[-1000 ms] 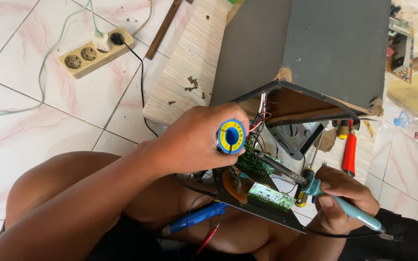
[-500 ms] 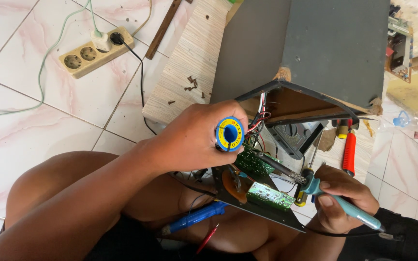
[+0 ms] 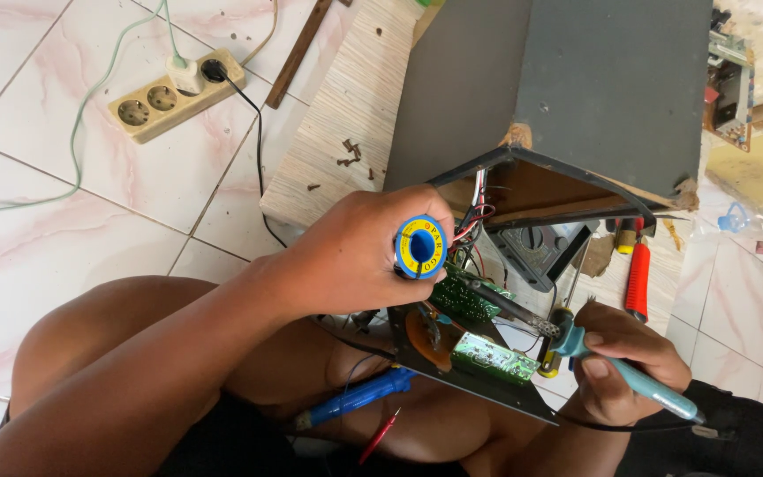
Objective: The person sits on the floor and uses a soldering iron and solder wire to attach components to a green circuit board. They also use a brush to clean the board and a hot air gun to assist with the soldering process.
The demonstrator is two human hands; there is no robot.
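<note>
**A:** What does each hand have in its grip?

**B:** The left hand (image 3: pixel 359 261) is closed around a small solder spool (image 3: pixel 420 246), blue with a yellow ring on its face; the round face looks up at the camera. The fingers wrap the spool from behind. The right hand (image 3: pixel 622 360) is closed around the light blue handle of a soldering iron (image 3: pixel 593 349). The dark metal shaft of the iron goes up and to the left, and its tip is at the upper green circuit board (image 3: pixel 468 299), just under the spool. If the tip really touches the board, I cannot tell.

**A:** And where are the boards?

**B:** They sit on a dark metal panel (image 3: pixel 487 389) that rests tilted over the person's legs. A second green circuit board (image 3: pixel 494 357) lies lower on this panel, beside an orange round part (image 3: pixel 424 340). Red and white wires (image 3: pixel 474 216) run from the boards up into a big grey speaker box (image 3: pixel 576 88), which stands tilted above the panel.

**A:** What is around them?

**B:** A blue-handled tool (image 3: pixel 359 397) lies on the lap, near the left arm. A red-handled screwdriver (image 3: pixel 637 281) lies on the tiled floor to the right of the box. Further left on the floor are a wooden board (image 3: pixel 346 115) with some small screws (image 3: pixel 352 155) on it, and a beige power strip (image 3: pixel 174 95) with plugs and cables in it.
</note>
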